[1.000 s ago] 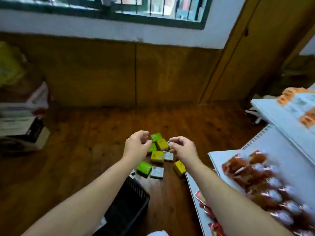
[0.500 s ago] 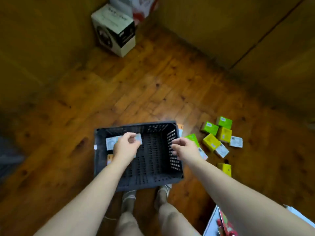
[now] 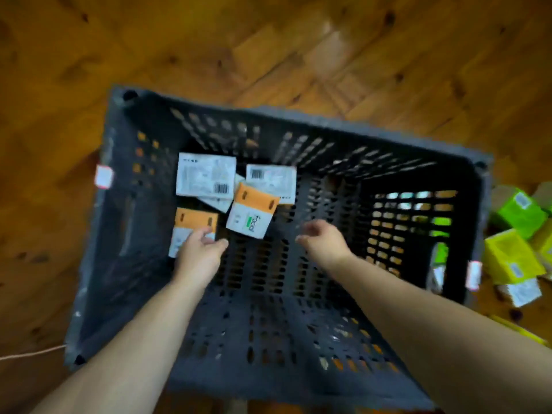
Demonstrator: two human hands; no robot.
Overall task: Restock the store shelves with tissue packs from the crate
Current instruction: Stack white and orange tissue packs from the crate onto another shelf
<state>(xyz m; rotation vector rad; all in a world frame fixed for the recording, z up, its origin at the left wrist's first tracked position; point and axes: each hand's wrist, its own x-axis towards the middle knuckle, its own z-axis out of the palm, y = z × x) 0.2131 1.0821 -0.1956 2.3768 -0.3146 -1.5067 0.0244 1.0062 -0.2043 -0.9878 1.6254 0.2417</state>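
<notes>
Left hand (image 3: pixel 199 253) is spreading relaxed fingers over the near-left tissue pack (image 3: pixel 193 223), touching its top, not yet closing on it. Right hand (image 3: pixel 324 241) is hanging loosely curled and empty over the crate floor. It is probably waiting to take the tilted orange-topped pack (image 3: pixel 253 217) just beside it.

The packs are lying loose in the crate's (image 3: pixel 119 210) far-left corner, two white ones (image 3: pixel 206 178) face down. That is likely why both arms are reaching deep inside. Green and yellow boxes (image 3: pixel 518 211) are sitting on the wood floor (image 3: pixel 268 40), outside the right wall.

Compared with half a second ago, the view is now much closer. The right hand is off the right wall and inside, and the left is lower on the packs.
</notes>
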